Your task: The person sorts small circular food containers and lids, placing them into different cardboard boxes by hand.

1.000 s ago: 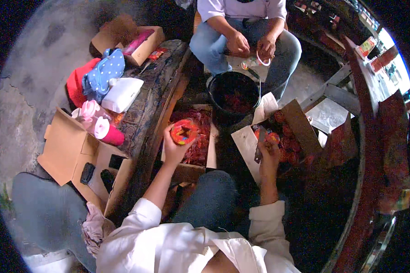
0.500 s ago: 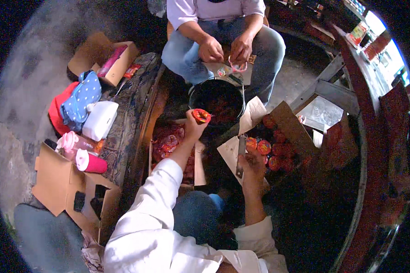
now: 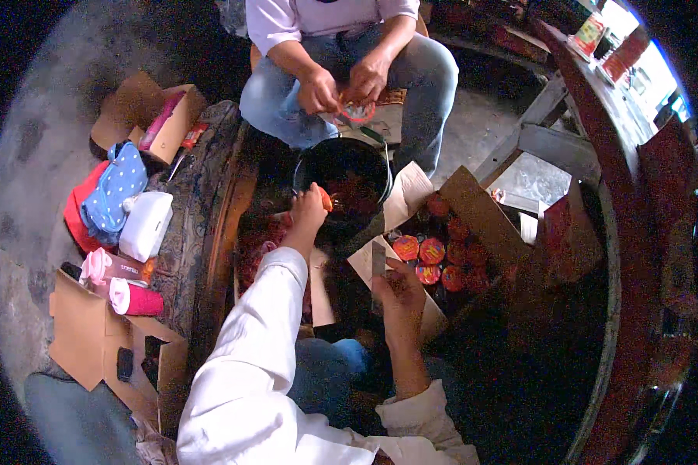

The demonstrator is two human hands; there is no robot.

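Note:
My left hand (image 3: 309,211) is closed around a small red-orange cup (image 3: 326,201), tipped at the near rim of a dark bucket (image 3: 390,182). Dark reddish contents show dimly inside the bucket. In my right hand (image 3: 403,298) is a flat metal blade like a knife (image 3: 378,262), held upright beside a cardboard flap. Just right of it, an open cardboard box (image 3: 481,213) holds several round cups (image 3: 432,250) with red and orange printed lids. Below my left wrist, a box holds crumpled red, see-through pieces (image 3: 260,260), partly hidden by my arm.
Across the bucket sits a co-worker, whose hands (image 3: 341,85) hold a clear, red-rimmed cup (image 3: 358,112). On the patterned bench at left are a dotted blue pouch (image 3: 116,190), a white case (image 3: 146,225), pink tumblers (image 3: 137,297) and an open carton (image 3: 81,333). A wooden frame (image 3: 566,151) stands right.
My left hand has turned the cup over toward the bucket, its open face no longer showing. The blade stays in my right hand. The co-worker's hands have drawn together at their cup; the whole view has shifted.

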